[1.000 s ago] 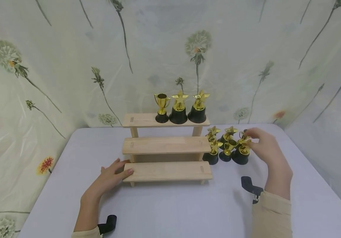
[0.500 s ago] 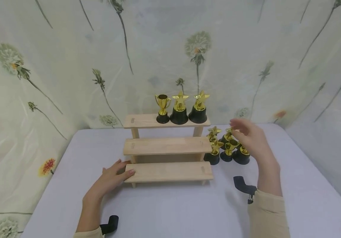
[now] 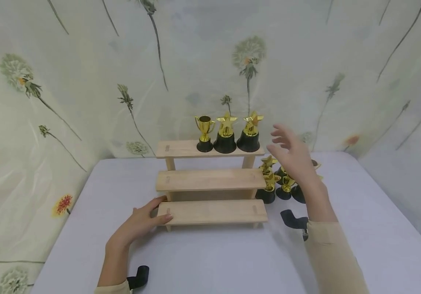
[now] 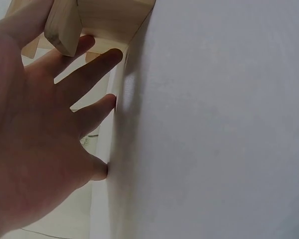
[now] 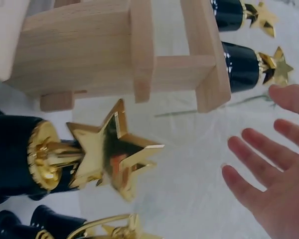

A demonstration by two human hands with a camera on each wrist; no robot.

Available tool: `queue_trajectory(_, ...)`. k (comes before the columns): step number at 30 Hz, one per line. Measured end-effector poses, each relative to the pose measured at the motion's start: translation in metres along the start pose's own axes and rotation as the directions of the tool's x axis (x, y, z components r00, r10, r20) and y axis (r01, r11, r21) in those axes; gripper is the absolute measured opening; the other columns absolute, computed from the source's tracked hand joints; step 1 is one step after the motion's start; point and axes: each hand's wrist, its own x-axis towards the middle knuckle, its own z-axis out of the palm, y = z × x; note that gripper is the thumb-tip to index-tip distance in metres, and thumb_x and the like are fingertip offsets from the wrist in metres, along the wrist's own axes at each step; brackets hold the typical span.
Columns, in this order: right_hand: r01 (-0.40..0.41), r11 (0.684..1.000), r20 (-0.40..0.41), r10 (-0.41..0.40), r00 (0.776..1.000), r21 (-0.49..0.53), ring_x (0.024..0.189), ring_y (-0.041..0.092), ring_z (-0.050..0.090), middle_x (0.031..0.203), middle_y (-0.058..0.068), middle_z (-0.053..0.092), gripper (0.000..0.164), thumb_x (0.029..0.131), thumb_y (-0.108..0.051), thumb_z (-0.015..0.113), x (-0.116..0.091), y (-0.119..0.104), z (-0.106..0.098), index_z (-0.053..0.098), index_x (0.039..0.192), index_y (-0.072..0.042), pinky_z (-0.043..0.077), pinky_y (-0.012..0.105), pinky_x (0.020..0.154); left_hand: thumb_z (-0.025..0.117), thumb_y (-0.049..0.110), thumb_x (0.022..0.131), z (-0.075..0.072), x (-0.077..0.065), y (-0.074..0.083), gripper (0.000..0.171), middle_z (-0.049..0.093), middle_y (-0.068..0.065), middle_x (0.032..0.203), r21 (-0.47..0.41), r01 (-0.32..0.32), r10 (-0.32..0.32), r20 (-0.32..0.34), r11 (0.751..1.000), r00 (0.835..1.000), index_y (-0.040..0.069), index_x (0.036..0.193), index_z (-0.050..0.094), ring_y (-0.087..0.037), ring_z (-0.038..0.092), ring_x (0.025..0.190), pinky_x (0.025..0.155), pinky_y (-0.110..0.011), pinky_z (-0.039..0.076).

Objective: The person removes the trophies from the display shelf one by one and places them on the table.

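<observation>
A three-step wooden display stand (image 3: 210, 179) stands on the white table. My left hand (image 3: 140, 222) is at the left end of its lowest step, thumb on the board; in the left wrist view the other fingers are spread and fairly straight. The top step carries a gold cup trophy (image 3: 204, 132), a star trophy (image 3: 225, 134) and another star trophy (image 3: 249, 136) at its right end. My right hand (image 3: 291, 155) is raised just right of that last trophy, fingers parted, holding nothing; a gap shows between them in the head view.
Several more trophies (image 3: 267, 188) with black bases crowd together on the table against the stand's right side, partly hidden by my right hand and forearm. A floral sheet (image 3: 196, 61) hangs behind the table (image 3: 210, 261). Each wrist wears a black camera mount (image 3: 293, 220).
My right hand has moved left and up from the trophies at the right to beside the top step, its fingers spreading. My left hand stays at the lowest step.
</observation>
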Motion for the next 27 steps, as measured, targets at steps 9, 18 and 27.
queue_trajectory(9,0.051,0.996,-0.011,-0.051,0.999,0.080,0.133,0.032,0.052,0.146,0.011,0.051,0.064,0.097,-0.038,0.063,0.031,-0.015,0.000,0.034,0.154,-0.032,0.042,0.055,0.111,0.067,0.063,0.085,0.001,0.002,0.000,0.077,0.041,-0.006,0.158,0.002,-0.002,0.002,-0.010,1.000,1.000,0.030,0.150,0.043,-0.034,0.031,0.150,0.116,-0.072,-0.012)
queue_trajectory(18,0.077,0.991,0.059,-0.084,0.995,0.109,0.132,0.032,0.051,0.146,0.011,0.051,0.063,0.098,-0.032,0.064,0.042,-0.025,0.003,0.034,0.154,-0.033,0.041,0.056,0.112,0.067,0.062,0.085,0.002,0.001,-0.002,0.076,0.041,-0.005,0.158,0.006,-0.002,0.002,-0.010,1.000,1.000,0.029,0.150,0.043,-0.034,0.032,0.149,0.116,-0.073,-0.010)
queue_trajectory(27,0.107,0.985,0.081,-0.118,0.990,0.132,0.127,0.033,0.055,0.149,0.009,0.049,0.063,0.096,-0.021,0.066,0.046,-0.032,0.008,0.039,0.152,-0.034,0.044,0.054,0.110,0.067,0.060,0.086,0.001,-0.001,0.002,0.074,0.043,-0.005,0.157,0.003,-0.018,0.018,-0.025,1.000,1.000,0.029,0.149,0.045,-0.035,0.036,0.148,0.115,-0.073,-0.010)
